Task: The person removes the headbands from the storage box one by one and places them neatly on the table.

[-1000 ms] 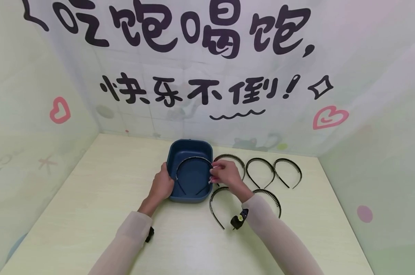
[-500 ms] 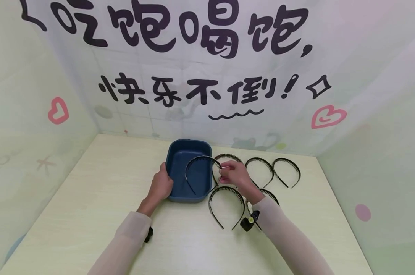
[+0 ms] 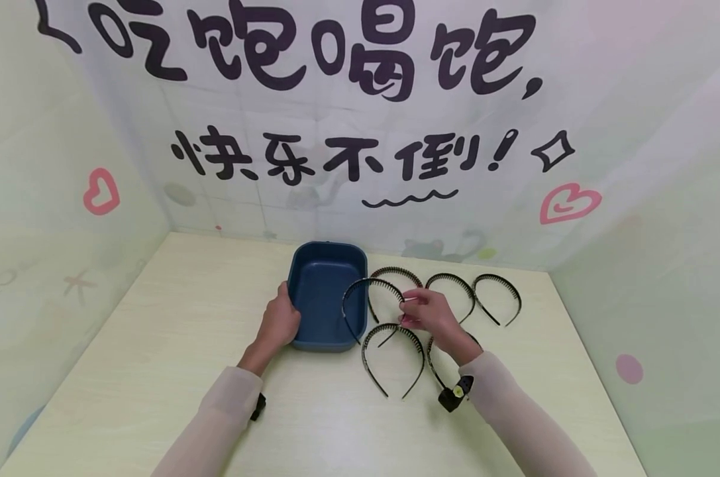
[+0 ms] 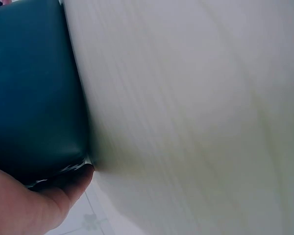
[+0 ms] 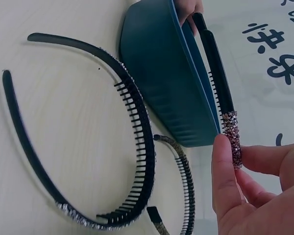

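Note:
My left hand (image 3: pixel 280 317) grips the left side of a dark blue plastic box (image 3: pixel 326 341), which sits at the back of the table. In the left wrist view, fingers (image 4: pixel 68 193) lie against one end of the box. With its fingertips, my right hand (image 3: pixel 431 317) pinches a black toothed headband (image 3: pixel 367 281) by one side, raised over the box's right wall and the headbands beside it. Rhinestones cover the pinched part of this headband (image 5: pixel 231 128) in the right wrist view. Below it, a similar headband (image 3: pixel 393 328) lies on the table.
More toothed headbands lie right of the box: one behind the held one (image 3: pixel 397 270), two toward the right (image 3: pixel 451 277) (image 3: pixel 498 277), and one partly hidden under my right wrist (image 3: pixel 434 368). Printed sheets wall the pale table (image 3: pixel 336 424) at back and sides.
My right hand has moved right and slightly nearer with the headband, from above the box to its right wall. My left hand has stayed on the box.

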Demonstrator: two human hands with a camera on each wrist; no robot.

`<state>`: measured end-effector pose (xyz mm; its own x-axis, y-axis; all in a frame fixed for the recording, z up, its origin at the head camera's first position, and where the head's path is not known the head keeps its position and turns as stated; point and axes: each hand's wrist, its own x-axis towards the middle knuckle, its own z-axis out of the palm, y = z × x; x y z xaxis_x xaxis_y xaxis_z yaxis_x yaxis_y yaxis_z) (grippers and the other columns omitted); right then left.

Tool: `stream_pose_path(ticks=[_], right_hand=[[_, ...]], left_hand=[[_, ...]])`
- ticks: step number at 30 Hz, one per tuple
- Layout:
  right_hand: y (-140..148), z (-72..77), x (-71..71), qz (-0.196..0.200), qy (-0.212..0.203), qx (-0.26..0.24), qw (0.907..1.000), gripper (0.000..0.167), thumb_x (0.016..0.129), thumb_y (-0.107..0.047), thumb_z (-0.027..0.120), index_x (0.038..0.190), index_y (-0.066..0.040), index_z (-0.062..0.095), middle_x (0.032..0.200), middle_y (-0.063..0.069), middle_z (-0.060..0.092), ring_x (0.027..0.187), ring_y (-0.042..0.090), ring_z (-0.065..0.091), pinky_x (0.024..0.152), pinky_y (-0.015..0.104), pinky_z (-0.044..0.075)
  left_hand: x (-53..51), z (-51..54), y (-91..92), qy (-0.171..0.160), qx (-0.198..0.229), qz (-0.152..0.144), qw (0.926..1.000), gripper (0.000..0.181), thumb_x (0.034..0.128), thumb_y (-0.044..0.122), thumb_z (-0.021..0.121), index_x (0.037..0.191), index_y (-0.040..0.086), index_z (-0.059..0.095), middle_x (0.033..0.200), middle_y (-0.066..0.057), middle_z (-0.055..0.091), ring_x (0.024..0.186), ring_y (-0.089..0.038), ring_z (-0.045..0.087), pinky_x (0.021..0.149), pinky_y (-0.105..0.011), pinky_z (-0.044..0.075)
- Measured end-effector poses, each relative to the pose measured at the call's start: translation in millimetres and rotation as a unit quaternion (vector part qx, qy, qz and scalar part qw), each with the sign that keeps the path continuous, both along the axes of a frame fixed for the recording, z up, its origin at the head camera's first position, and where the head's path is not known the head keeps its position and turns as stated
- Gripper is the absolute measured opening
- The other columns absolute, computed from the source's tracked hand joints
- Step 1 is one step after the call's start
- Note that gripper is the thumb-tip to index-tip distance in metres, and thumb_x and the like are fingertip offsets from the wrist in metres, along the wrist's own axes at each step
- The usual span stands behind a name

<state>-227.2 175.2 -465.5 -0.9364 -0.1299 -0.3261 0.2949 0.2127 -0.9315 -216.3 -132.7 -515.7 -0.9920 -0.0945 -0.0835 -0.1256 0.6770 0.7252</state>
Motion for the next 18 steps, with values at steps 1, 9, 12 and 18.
stream_pose_path(ticks=[1,9,12,18], right_hand=[[2.4,0.3,0.6,0.000,-0.001,0.000,1.0000,0.037,0.095,-0.005,0.062,0.131,0.004,0.056,0.112,0.024,0.064,0.077,0.016,0.070,0.072,0.030,0.058],[21.7,0.7,3.8,-0.001,-0.002,0.003,1.0000,0.039,0.096,-0.006,0.061,0.133,0.006,0.053,0.106,0.018,0.066,0.080,0.017,0.070,0.076,0.033,0.058],[29.6,-0.5,5.1,-0.004,-0.007,0.008,0.9999,0.039,0.096,-0.007,0.061,0.133,0.006,0.054,0.105,0.018,0.067,0.080,0.016,0.069,0.074,0.030,0.057],[44.3,-4.9,8.0,-0.017,-0.025,0.012,0.9995,0.041,0.096,-0.007,0.061,0.135,0.005,0.052,0.113,0.022,0.065,0.078,0.015,0.070,0.070,0.027,0.057]], left_hand=[[0.0,0.0,-0.1,0.000,0.000,0.000,1.0000,0.058,0.0969,0.003,0.036,0.151,-0.007,0.018,0.130,-0.037,0.055,0.115,-0.045,0.059,0.091,-0.054,0.049],[0.1,0.7,0.2,-0.002,0.000,0.001,1.0000,0.059,0.0972,0.003,0.037,0.152,-0.007,0.017,0.132,-0.037,0.053,0.118,-0.046,0.058,0.093,-0.054,0.048],[0.4,1.8,0.3,-0.003,0.000,0.002,1.0000,0.058,0.0970,0.003,0.037,0.151,-0.007,0.018,0.132,-0.037,0.053,0.118,-0.046,0.058,0.093,-0.054,0.048],[0.5,2.3,0.2,0.000,-0.003,0.002,1.0000,0.058,0.0963,0.002,0.037,0.150,-0.007,0.019,0.130,-0.038,0.054,0.116,-0.046,0.059,0.092,-0.054,0.048]])
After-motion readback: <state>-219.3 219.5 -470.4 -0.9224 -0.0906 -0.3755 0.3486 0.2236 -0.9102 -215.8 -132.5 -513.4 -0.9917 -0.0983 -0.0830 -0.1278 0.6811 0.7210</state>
